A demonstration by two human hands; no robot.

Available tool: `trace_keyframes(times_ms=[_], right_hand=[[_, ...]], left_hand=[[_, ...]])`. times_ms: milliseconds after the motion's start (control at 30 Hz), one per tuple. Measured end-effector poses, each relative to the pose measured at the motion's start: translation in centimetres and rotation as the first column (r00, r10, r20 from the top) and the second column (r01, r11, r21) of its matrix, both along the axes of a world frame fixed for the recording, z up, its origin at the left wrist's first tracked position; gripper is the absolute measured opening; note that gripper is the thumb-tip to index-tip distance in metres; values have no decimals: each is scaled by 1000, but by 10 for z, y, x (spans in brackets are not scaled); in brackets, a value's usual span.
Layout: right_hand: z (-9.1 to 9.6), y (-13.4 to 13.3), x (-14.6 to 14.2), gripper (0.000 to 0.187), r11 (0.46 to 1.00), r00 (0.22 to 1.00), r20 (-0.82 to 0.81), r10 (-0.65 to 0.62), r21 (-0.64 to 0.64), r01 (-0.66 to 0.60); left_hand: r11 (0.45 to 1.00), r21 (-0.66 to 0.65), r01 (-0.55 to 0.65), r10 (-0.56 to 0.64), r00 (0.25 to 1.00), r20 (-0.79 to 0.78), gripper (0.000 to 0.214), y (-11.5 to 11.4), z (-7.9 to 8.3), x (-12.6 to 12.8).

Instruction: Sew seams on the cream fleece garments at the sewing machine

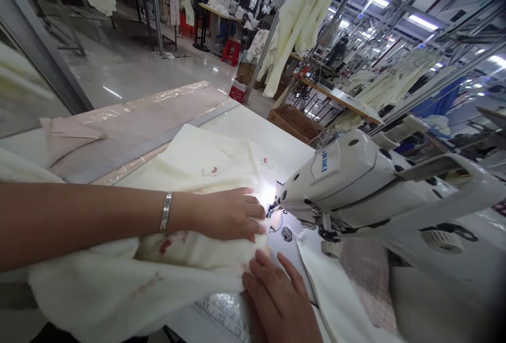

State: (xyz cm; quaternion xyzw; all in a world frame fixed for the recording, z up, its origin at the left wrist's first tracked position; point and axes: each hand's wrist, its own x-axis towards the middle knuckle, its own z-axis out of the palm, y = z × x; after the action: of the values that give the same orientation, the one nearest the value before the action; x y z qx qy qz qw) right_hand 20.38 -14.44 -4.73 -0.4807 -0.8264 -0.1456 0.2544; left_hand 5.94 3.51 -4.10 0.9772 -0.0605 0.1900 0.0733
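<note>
A cream, soft-looking fabric piece (213, 148) with small red embroidered motifs lies bunched across the sewing table. My left hand (227, 214), with a silver bracelet at its wrist, rests flat on it, fingers stretched toward the needle area. The white sewing machine (348, 174) stands to the right, its lamp lighting the presser foot (272, 208) just beyond those fingertips. Closer to me, my right hand (279, 295) has its fingers closed over the fabric's near right edge; its thumb is hidden. Whether the fabric is under the foot is hard to see.
Pink cloth under clear tape (146, 111) covers the table's far left part. A printed ruler (221, 322) runs along the near edge. White cloth (336, 290) lies below the machine arm. Cream garments (296, 16) hang beyond, near a red stool (231, 51) and a cardboard box (296, 121).
</note>
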Motion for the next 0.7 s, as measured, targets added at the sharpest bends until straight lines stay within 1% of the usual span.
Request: trace_keyframes(times_ms=[100, 200, 300, 367, 400, 433, 467, 533, 567, 600, 667, 700], right_hand=[[4, 10, 8, 24, 998, 999, 7, -38, -47, 39], [5, 23, 14, 23, 993, 996, 19, -91, -70, 92], [4, 34, 18, 19, 989, 990, 35, -136, -51, 138], [3, 38, 20, 20, 987, 988, 20, -155, -23, 156], [3, 39, 20, 20, 988, 988, 11, -155, -20, 155], [5, 40, 19, 21, 989, 989, 3, -148, -22, 148], [8, 40, 18, 21, 990, 991, 0, -136, -31, 136], [19, 41, 8, 22, 995, 997, 0, -83, -52, 82], [26, 42, 0, 22, 997, 999, -1, -47, -68, 47], [34, 44, -11, 24, 995, 1000, -8, -10, -95, 9], [49, 52, -41, 31, 979, 997, -36, 75, -190, -80], [54, 58, -58, 37, 955, 990, -46, 131, -263, -138]], left_hand=[[1000, -6, -7, 6, 997, -77, 14, 14, 3, 8], [999, -32, -26, 23, 997, -76, 16, 29, 4, 17], [997, -75, -29, 26, 999, -41, 17, 44, 5, 27], [995, -88, -54, 50, 998, -48, 18, 52, 6, 32], [993, -85, -82, 78, 996, -54, 19, 55, 6, 34], [988, -77, -136, 132, 990, -58, 22, 56, 6, 35], [973, -68, -218, 214, 975, -62, 28, 55, 4, 35], [912, -60, -406, 400, 912, -85, 45, 45, -2, 31], [882, -67, -466, 459, 883, -99, 52, 36, -8, 27], [867, -85, -492, 483, 869, -107, 55, 24, -14, 20], [878, -141, -458, 449, 889, -93, 50, -8, -26, 2], [881, -168, -443, 438, 896, -71, 46, -26, -30, -10]])
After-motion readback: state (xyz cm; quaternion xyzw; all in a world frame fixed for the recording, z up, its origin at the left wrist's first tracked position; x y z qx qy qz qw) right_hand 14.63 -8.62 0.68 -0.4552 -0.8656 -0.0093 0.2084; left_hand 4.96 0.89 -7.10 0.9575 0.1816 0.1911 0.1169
